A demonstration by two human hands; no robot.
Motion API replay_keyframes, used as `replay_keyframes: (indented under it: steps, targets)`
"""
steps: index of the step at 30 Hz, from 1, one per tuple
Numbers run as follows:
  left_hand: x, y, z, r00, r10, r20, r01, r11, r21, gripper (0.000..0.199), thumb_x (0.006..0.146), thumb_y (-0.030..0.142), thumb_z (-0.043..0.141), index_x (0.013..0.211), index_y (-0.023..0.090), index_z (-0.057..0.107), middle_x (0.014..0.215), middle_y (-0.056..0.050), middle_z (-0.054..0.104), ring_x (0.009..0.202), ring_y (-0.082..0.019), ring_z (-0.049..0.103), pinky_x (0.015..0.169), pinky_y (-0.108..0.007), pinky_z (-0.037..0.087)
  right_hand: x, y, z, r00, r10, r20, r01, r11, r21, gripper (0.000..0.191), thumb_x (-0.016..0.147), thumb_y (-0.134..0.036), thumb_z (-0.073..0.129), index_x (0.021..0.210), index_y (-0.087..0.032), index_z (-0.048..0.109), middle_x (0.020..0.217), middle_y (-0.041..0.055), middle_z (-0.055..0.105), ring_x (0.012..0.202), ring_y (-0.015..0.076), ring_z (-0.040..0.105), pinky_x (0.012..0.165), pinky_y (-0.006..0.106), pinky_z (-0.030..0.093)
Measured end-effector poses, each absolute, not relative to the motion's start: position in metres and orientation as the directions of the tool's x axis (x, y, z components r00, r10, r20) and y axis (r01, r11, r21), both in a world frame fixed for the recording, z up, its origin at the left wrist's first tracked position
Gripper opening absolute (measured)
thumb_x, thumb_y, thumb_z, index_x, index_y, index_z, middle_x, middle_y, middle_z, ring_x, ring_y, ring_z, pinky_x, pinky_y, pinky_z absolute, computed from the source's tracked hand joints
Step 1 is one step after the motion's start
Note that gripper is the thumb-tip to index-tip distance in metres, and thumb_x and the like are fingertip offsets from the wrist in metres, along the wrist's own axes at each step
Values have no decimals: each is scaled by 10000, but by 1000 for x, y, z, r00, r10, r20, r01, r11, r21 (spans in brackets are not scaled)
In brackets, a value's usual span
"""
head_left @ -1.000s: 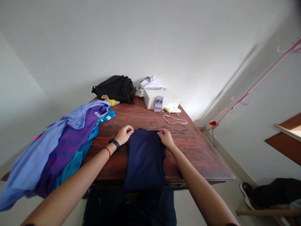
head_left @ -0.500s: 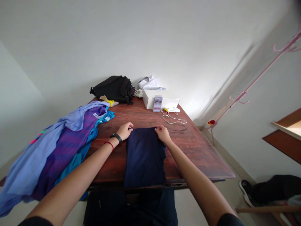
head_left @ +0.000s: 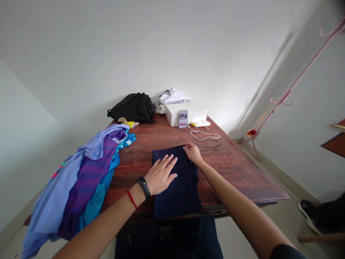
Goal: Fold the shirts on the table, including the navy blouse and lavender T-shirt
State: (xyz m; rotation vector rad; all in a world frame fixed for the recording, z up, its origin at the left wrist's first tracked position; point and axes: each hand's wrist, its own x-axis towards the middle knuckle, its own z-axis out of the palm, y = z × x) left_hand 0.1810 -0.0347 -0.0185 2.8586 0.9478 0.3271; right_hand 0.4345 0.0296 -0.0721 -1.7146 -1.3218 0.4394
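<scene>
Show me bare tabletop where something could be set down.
Widest: the table between the right forearm, white cable and its right edge. A narrower strip beyond the left forearm separates the clothes pile from the navy cloth. Crowded: the far end, with backpack and white box.

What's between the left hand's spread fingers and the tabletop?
In the head view, a navy cloth lies between the fingers of the left hand and the tabletop.

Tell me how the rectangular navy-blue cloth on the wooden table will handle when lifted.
The rectangular navy-blue cloth will probably be floppy, since its right edge looks wavy and soft. It seems likely to be light, as it lies low. Pulled by the far right corner that the bare right hand pinches, it might bunch under the spread left hand.
</scene>
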Motion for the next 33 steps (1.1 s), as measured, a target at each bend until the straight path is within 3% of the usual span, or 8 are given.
replay_keyframes:
  steps: [5,13,16,21,23,25,28,33]
  targets:
    - [183,-25,-47,713,689,132,677,-725,131,657,980,519,488,1544,201,383,1624,-156,280,1492,-381,254,1180,-594,269,437,27,-73,356,908,221,617,-51,-785,186,834,-163,606,990,-197,702,825,31,692,760,184,643,739,273,474]
    - [176,-26,-57,711,686,155,669,-728,149,673,947,527,539,1548,275,369,1643,-125,239,1502,-404,208,1139,-731,185,438,26,-82,347,921,175,577,-63,-815,175,833,-150,657,993,-192,716,833,32,681,798,184,636,783,285,486]
    - [176,-22,-57,711,691,131,661,-721,210,656,943,546,542,1529,291,396,1650,-115,225,1506,-410,188,1118,-758,186,438,27,-79,343,931,122,502,-72,-862,197,843,-150,651,1027,-186,712,792,17,668,705,158,627,684,261,513]
    - [170,16,-57,522,786,332,684,-618,388,562,972,467,521,1460,193,464,1639,-171,234,1503,-359,237,1159,-613,291,440,28,-71,291,957,-10,326,-109,-939,239,850,-192,682,1088,-172,690,689,-21,628,534,113,567,456,208,489]
    - [167,39,-56,414,831,373,691,-553,466,615,920,398,614,1441,111,458,1566,-234,362,1462,-348,340,1165,-531,327,440,28,-68,268,962,-57,264,-130,-956,227,829,-206,726,1050,-166,695,660,-29,615,523,102,551,433,193,479]
    - [165,60,-55,360,879,315,685,-477,550,632,859,332,691,1400,78,484,1401,-252,557,1328,-346,524,1109,-491,406,440,27,-64,240,965,-102,215,-155,-964,177,794,-224,776,945,-161,710,632,-32,607,509,90,528,422,181,462]
    - [163,77,-51,337,903,269,670,-430,605,507,816,235,718,1289,132,569,1081,-147,739,1064,-306,686,996,-461,489,441,27,-55,188,969,-159,167,-191,-967,178,728,-252,840,742,-152,693,561,-37,577,460,68,470,393,165,405]
    - [162,80,-40,347,881,321,598,-472,648,314,839,154,639,1150,189,617,888,-34,721,894,-204,697,904,-358,525,441,22,-37,138,980,-140,89,-154,-984,257,743,-305,825,669,-167,621,496,-65,505,415,52,409,362,146,291]
